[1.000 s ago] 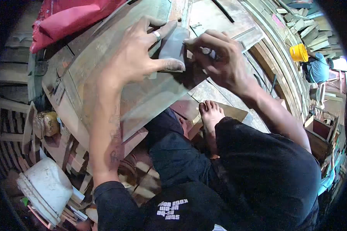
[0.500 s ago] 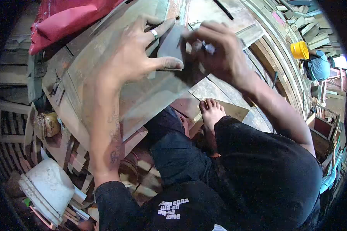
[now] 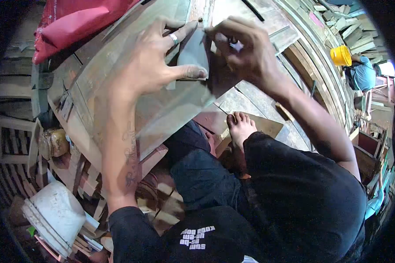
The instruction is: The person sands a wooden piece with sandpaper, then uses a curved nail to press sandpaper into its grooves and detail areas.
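Note:
A flat grey piece (image 3: 193,59), narrow at its far end and wider nearer me, lies on a wide pale board (image 3: 162,116). My left hand (image 3: 160,57), with a ring on one finger, spans this piece and holds it against the board. Its thumb presses the near end and a fingertip rests by the far end, close to a small dark hole. At the piece's right side, my right hand (image 3: 248,50) is curled, fingertips close to the edge. Something whitish shows between its fingers; what it grips is hidden and blurred.
A red bag (image 3: 81,26) lies at the upper left. A white bucket (image 3: 59,210) stands lower left among wood scraps. Long planks (image 3: 309,65) run along the right. Farther off, a person in blue (image 3: 363,74) is beside a yellow bucket (image 3: 340,56). My bare foot (image 3: 240,129) is below the board.
My right hand has shifted slightly up and left along the grey piece's side, its fingertips now nearer the far end. My left hand and the grey piece stay almost where they were.

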{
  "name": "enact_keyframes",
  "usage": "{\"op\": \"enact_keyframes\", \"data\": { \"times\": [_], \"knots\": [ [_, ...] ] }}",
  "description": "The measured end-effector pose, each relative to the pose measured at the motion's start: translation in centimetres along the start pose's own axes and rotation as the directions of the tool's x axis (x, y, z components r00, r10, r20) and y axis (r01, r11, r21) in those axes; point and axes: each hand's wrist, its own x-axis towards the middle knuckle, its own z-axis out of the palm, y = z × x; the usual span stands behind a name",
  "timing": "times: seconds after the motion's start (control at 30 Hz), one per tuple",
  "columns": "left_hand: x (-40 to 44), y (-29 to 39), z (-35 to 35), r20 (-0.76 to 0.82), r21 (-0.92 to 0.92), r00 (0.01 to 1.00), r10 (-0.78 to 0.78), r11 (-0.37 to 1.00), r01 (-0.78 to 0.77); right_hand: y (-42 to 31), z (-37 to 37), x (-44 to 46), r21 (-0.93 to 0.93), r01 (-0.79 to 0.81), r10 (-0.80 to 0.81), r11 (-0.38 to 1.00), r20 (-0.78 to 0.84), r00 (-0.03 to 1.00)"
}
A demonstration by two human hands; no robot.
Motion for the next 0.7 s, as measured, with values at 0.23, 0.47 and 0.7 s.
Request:
{"op": "enact_keyframes", "data": {
  "times": [0.23,0.47,0.7],
  "knots": [
    [0.1,-0.5,0.7,-0.046,0.008,0.999,0.016,1.000,-0.016,-0.6,0.0,0.3,0.091,-0.091,0.095,0.992,-0.033,0.995],
    [0.0,0.1,0.2,-0.008,0.083,1.000,0.020,0.996,-0.019,-0.9,-0.3,-1.1,0.044,-0.044,0.046,0.998,-0.030,0.998],
    [0.2,0.1,-0.1,-0.013,0.049,1.000,0.022,0.999,-0.021,-0.6,-0.4,-2.0,-0.078,-0.004,0.004,0.997,0.007,1.000]
  ]
}}
